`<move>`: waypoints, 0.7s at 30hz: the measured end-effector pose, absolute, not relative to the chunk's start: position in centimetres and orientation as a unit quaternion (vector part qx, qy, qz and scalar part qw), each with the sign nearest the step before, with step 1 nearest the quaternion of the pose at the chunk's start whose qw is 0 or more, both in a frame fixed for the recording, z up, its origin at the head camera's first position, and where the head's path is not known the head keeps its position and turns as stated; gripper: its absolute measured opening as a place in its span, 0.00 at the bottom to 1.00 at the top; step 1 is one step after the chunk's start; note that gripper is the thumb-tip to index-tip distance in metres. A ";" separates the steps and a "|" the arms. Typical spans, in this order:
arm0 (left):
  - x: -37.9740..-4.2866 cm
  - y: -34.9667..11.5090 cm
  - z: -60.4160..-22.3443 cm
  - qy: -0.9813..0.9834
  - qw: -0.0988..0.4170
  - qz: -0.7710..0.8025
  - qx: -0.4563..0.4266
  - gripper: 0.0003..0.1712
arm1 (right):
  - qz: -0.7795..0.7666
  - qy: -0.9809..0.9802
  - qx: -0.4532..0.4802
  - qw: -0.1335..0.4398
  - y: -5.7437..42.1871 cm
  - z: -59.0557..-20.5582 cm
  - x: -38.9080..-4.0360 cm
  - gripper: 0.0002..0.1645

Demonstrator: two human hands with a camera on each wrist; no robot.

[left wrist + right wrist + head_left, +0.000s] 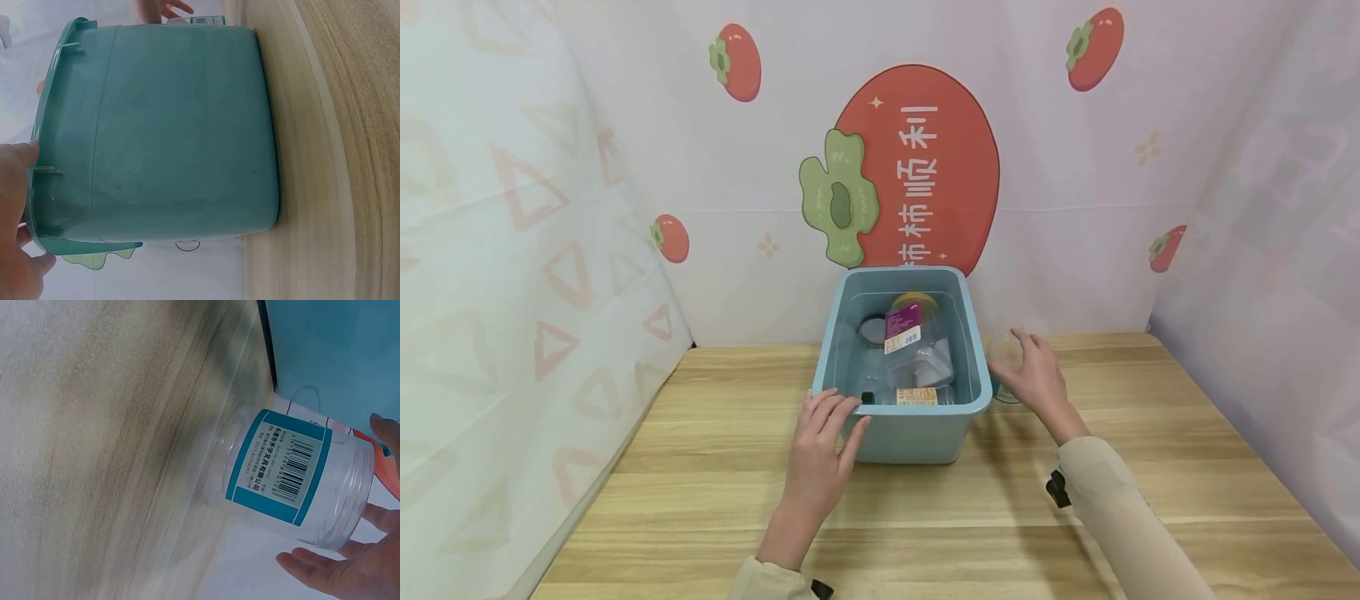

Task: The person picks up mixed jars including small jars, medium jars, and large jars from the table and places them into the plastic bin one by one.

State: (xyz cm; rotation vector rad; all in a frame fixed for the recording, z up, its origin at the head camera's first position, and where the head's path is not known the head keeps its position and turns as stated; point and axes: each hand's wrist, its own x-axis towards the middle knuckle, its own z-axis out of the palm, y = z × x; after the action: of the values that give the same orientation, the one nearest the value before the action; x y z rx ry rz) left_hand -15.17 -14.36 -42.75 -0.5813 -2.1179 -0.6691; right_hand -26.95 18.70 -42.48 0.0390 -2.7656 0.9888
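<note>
A light blue plastic bin stands on the wooden table. My left hand grips its rim at the near left corner, fingers over the edge and thumb on the outer front wall. To the bin's right is a clear plastic jar with a teal-bordered white barcode label. Around its upper end, my right hand has its thumb and fingers spread apart; whether any fingertip touches the jar is unclear. Inside the bin lie clear plastic containers, one with a purple label.
Also in the bin are a yellow round lid, a dark-rimmed round piece and an orange-labelled container. The wooden tabletop extends on both sides. A printed white curtain hangs close behind the bin.
</note>
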 end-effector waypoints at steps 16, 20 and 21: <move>-15.3 -14.3 -42.8 -0.836 0.418 -0.264 -0.238 0.23 | 0.354 -0.929 0.001 0.107 18.7 -43.5 -27.1 0.53; -15.3 -14.4 -42.8 -0.835 0.420 -0.265 -0.239 0.24 | 0.360 -0.927 0.002 0.103 18.8 -43.7 -27.2 0.53; -15.2 -14.4 -42.8 -0.834 0.420 -0.265 -0.239 0.24 | 0.361 -0.927 0.003 0.102 18.9 -43.7 -27.2 0.53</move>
State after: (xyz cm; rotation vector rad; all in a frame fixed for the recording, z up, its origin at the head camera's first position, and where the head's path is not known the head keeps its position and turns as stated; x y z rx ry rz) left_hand -15.25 -14.35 -42.84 -0.5996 -2.0912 -0.6631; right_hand -27.19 18.85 -43.73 0.0080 -2.7377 1.0663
